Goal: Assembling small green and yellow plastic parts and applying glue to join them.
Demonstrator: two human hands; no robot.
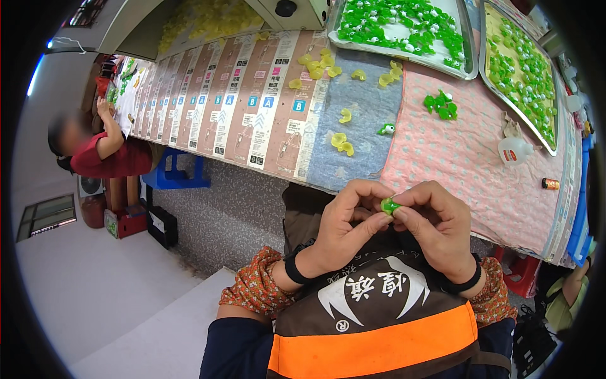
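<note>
Above my lap, close to the table's front edge, both hands meet at a small shiny green plastic piece (389, 206). My left hand (351, 220) pinches its left side between thumb and fingers. From the other side my right hand (437, 222) grips it with thumb and forefinger. Fingertips cover much of the piece. On the blue cloth (366, 104) beyond lie several yellow curved plastic pieces (339, 140) and one green-and-white piece (386, 129). A small heap of green pieces (440, 105) rests on the pink cloth (435, 164).
A metal tray (404, 52) of green-and-white pieces stands at the back; another tray (548, 142) holds green and yellow ones. Right of centre are a white bottle (514, 151) and a small orange-labelled bottle (550, 184). At far left a person in red (104, 151) works along the table.
</note>
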